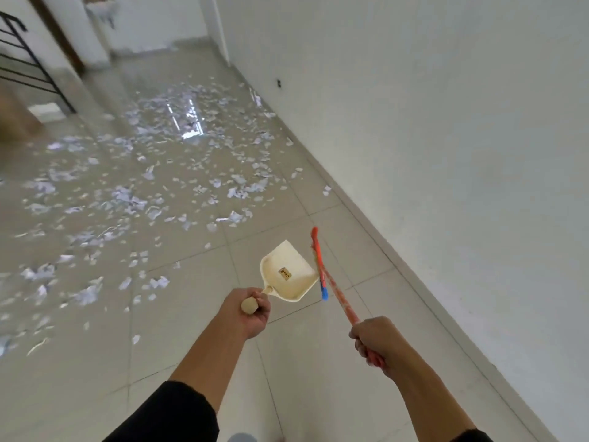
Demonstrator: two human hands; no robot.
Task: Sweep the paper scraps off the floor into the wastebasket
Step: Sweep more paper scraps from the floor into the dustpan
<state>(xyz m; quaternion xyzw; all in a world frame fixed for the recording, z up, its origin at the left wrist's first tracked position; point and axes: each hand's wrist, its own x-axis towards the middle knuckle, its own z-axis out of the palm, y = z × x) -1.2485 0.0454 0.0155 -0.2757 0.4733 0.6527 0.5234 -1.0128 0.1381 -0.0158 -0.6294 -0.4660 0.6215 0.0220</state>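
The left hand [247,312] is wrapped tight around the handle of a cream dustpan [288,271]. The pan is up in the air, tipped, with its open mouth pointing forward and away from the person. Nothing is in it yet. The right hand [374,341] grips the red stick of a broom [328,279]. The stick runs forward and to the left, so the broom's head sits just beside the dustpan's right edge.

The paper scraps [153,173] lie all over the shiny tile floor [318,362]. They are ahead of both hands and mostly off to the left, well apart from the broom. The mess stretches in a long band away from the person toward the far wall [430,122]. The left hand, with the dustpan, is the nearer one to the scraps. So I think the broom has to reach forward and left to get to them.

No wastebasket shows here.
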